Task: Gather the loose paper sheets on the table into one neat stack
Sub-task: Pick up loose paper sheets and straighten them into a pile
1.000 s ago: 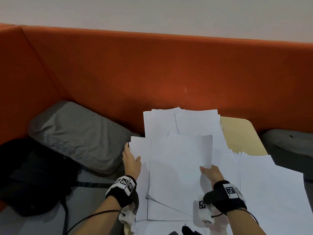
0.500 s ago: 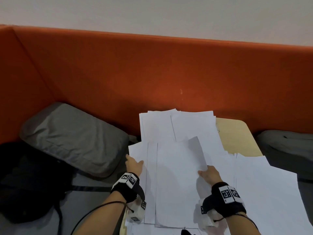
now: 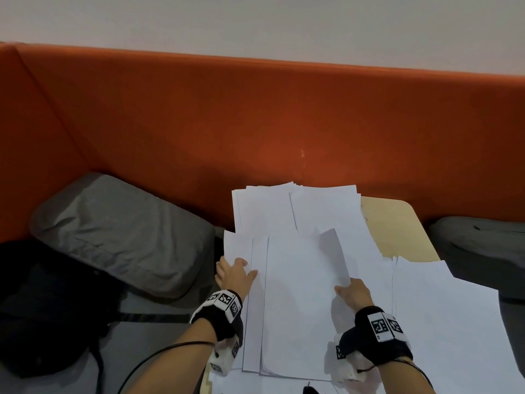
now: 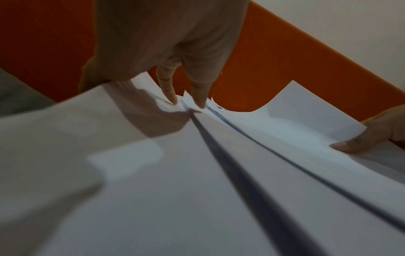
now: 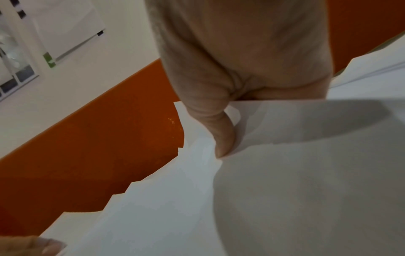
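Both forearms reach forward over the bench [image 3: 397,226]. The left hand [image 3: 234,273] lies flat at the left edge of the paper sheets [image 3: 284,211], its fingers [image 4: 200,102] straight and pressing down on them. The right hand [image 3: 353,294] pinches the right edge of the top sheet [image 3: 298,294], thumb [image 5: 223,138] above and the other fingers hidden beneath, and that edge curls upward. The top sheet lies between the two hands. The loose sheets [image 3: 443,308] lie spread just right of the right hand.

Tan table [image 3: 397,228], overlapping paper sheets [image 3: 298,294], apparently blank
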Demonstrator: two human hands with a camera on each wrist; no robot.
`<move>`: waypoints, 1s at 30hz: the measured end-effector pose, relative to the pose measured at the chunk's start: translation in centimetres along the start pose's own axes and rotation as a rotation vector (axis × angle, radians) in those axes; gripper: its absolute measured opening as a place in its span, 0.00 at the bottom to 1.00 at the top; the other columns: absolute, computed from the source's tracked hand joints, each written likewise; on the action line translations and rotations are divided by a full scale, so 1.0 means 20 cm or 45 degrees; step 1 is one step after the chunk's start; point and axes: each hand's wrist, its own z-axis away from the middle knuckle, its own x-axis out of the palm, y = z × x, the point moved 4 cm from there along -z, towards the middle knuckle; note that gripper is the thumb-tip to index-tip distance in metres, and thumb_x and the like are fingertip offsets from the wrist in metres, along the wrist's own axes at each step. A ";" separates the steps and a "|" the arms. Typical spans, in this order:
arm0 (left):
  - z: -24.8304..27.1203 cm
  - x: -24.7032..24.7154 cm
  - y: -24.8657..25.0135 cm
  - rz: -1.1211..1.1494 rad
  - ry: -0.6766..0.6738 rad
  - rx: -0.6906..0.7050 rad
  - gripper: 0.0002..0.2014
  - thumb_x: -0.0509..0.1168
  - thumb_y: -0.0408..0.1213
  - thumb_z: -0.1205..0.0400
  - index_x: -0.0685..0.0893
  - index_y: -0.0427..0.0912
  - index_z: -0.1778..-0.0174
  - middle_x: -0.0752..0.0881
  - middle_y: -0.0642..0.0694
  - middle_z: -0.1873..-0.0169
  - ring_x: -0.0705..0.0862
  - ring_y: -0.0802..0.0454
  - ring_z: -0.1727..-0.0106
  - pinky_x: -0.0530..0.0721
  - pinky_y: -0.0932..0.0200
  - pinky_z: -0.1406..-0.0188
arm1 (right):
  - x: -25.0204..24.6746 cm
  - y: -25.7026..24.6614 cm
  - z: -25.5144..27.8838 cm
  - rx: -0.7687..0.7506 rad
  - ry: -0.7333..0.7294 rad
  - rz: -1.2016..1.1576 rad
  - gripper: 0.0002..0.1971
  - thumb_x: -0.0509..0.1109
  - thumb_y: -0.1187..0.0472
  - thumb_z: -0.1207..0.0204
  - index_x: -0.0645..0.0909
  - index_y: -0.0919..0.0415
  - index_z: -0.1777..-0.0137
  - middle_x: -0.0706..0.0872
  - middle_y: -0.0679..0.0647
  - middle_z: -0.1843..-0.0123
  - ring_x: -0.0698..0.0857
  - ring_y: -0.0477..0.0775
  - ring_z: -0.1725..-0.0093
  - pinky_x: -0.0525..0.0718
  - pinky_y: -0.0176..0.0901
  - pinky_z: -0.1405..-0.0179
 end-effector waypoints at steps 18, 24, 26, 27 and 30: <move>0.07 -0.19 0.01 0.789 0.108 0.290 0.09 0.54 0.31 0.14 0.74 0.42 0.59 0.81 0.47 0.63 0.78 0.50 0.62 0.77 0.51 0.55 | -0.04 -0.06 0.07 -0.146 0.079 -0.449 0.14 0.65 0.63 0.21 0.78 0.73 0.40 0.82 0.63 0.51 0.81 0.63 0.51 0.79 0.50 0.51; 0.15 -0.16 0.05 0.827 -0.138 0.338 0.15 0.56 0.34 0.14 0.71 0.44 0.31 0.82 0.50 0.40 0.81 0.53 0.39 0.77 0.59 0.39 | 0.12 -0.23 0.13 -0.273 -0.019 -0.522 0.15 0.65 0.63 0.21 0.78 0.72 0.38 0.82 0.62 0.50 0.80 0.60 0.51 0.76 0.44 0.57; 0.14 -0.19 0.08 0.755 -0.090 0.411 0.17 0.57 0.31 0.15 0.72 0.44 0.31 0.83 0.47 0.41 0.83 0.49 0.39 0.80 0.54 0.37 | 0.14 -0.27 0.14 -0.316 0.001 -0.560 0.15 0.66 0.63 0.21 0.79 0.71 0.38 0.82 0.60 0.49 0.81 0.61 0.49 0.77 0.45 0.54; 0.14 -0.23 0.09 0.747 -0.044 0.454 0.16 0.57 0.32 0.16 0.73 0.45 0.31 0.84 0.46 0.42 0.83 0.48 0.40 0.81 0.51 0.38 | 0.13 -0.30 0.14 -0.356 0.027 -0.594 0.14 0.67 0.62 0.22 0.79 0.69 0.39 0.83 0.59 0.49 0.82 0.62 0.46 0.77 0.45 0.52; 0.15 -0.40 0.16 0.814 0.116 0.602 0.12 0.59 0.34 0.17 0.76 0.46 0.38 0.86 0.47 0.45 0.86 0.60 0.46 0.84 0.57 0.43 | 0.05 -0.37 0.15 -0.518 0.086 -0.774 0.14 0.72 0.62 0.25 0.76 0.60 0.41 0.82 0.54 0.45 0.81 0.60 0.38 0.79 0.49 0.41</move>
